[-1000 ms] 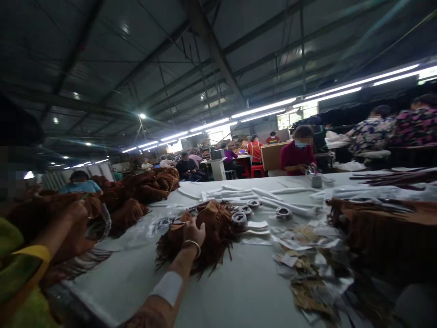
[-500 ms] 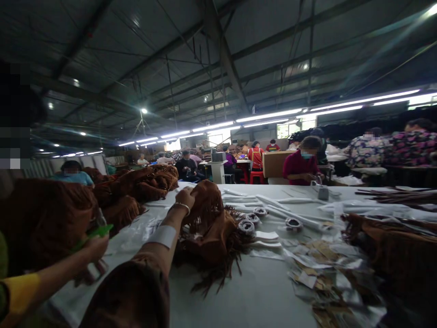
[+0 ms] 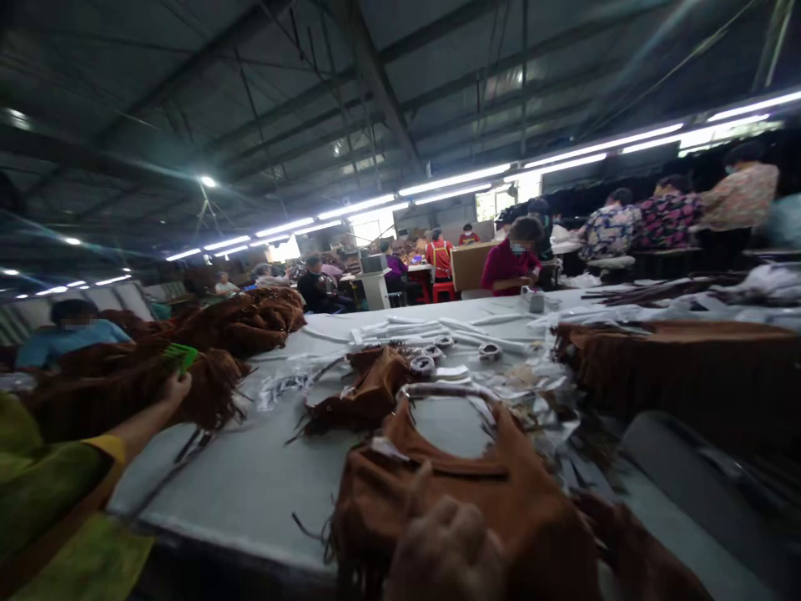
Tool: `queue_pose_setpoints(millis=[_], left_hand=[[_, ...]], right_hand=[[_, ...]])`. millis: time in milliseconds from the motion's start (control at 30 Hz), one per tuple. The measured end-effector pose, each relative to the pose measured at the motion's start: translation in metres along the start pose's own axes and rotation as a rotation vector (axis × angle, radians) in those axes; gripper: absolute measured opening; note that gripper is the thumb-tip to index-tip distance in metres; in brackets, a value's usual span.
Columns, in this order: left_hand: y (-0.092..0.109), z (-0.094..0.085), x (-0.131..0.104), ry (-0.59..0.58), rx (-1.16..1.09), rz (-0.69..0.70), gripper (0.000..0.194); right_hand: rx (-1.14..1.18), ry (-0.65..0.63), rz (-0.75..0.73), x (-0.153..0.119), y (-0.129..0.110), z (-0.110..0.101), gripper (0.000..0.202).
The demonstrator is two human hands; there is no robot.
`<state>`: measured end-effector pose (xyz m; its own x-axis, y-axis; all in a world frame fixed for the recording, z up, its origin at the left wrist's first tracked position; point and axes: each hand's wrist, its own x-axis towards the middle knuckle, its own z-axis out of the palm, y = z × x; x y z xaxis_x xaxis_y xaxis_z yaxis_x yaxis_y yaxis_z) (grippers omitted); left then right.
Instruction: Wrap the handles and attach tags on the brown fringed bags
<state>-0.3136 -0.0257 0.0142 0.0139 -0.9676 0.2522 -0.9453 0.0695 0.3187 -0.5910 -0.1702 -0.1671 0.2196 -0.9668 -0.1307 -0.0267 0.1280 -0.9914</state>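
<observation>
A brown fringed bag (image 3: 519, 517) with a looped handle stands close in front of me at the bottom centre. My left hand (image 3: 444, 542), blurred, lies curled against its front with the fingers bent into the brown material. At the bag's right side is my right hand (image 3: 617, 530), dark and smeared, near a pale pointed thing; its fingers cannot be made out. Another brown bag (image 3: 375, 388) lies farther back on the white table (image 3: 250, 484).
At left, a co-worker's hand (image 3: 178, 388) holds a green comb (image 3: 181, 357) over heaped brown bags (image 3: 231, 330). White strips (image 3: 438, 330), rolled rings (image 3: 489, 351) and plastic scraps lie mid-table. Brown pieces (image 3: 688, 359) are stacked at right. People sit beyond.
My left hand has left the farther bag and come back to a nearer bag. My right hand has come into view. The view has shifted right, and the co-worker's comb is over the brown heap.
</observation>
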Motion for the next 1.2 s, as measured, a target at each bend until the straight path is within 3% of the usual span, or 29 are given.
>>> queue_pose_setpoints(millis=[100, 167, 267, 367, 433, 533, 600, 700, 800, 933, 1067, 1200], left_hand=[[0.019, 0.063, -0.042, -0.177, -0.181, 0.072, 0.026], [0.024, 0.085, -0.052, -0.273, -0.301, 0.14, 0.023], [0.006, 0.089, -0.038, -0.24, -0.369, 0.134, 0.026], [-0.04, 0.082, -0.009, -0.009, -0.233, -0.155, 0.024], [-0.068, 0.083, 0.005, -0.034, -0.146, -0.334, 0.023], [-0.086, 0.094, 0.01, -0.055, -0.095, -0.353, 0.026], [-0.078, 0.1, 0.008, 0.027, -0.041, -0.297, 0.025], [-0.044, 0.102, 0.011, 0.098, -0.124, -0.192, 0.025], [-0.002, 0.106, 0.031, -0.071, -0.352, -0.131, 0.033], [0.039, 0.133, 0.07, -0.229, -0.418, -0.194, 0.042], [0.052, 0.164, 0.089, -0.254, -0.371, -0.297, 0.029], [0.046, 0.163, 0.08, -0.273, -0.466, -0.266, 0.026]], right_hand=[[0.102, -0.102, 0.019, -0.015, -0.007, -0.01, 0.068], [0.116, -0.163, -0.001, -0.027, -0.008, -0.013, 0.059], [0.091, -0.209, 0.036, -0.037, 0.0, -0.015, 0.059], [-0.032, -0.166, 0.078, -0.037, 0.012, -0.016, 0.069], [-0.131, -0.114, 0.053, -0.033, 0.018, -0.016, 0.073], [-0.257, -0.07, 0.027, -0.026, 0.019, -0.014, 0.071], [-0.352, -0.063, 0.027, -0.023, 0.014, -0.011, 0.061], [-0.505, 0.004, -0.012, -0.022, -0.002, 0.0, 0.035], [-0.598, 0.07, -0.168, -0.028, -0.025, 0.021, 0.017], [-0.524, -0.029, -0.443, -0.047, -0.046, 0.054, 0.023], [-0.526, -0.091, -0.561, -0.071, -0.038, 0.072, 0.021], [-0.49, -0.095, -0.652, -0.082, -0.026, 0.052, 0.023]])
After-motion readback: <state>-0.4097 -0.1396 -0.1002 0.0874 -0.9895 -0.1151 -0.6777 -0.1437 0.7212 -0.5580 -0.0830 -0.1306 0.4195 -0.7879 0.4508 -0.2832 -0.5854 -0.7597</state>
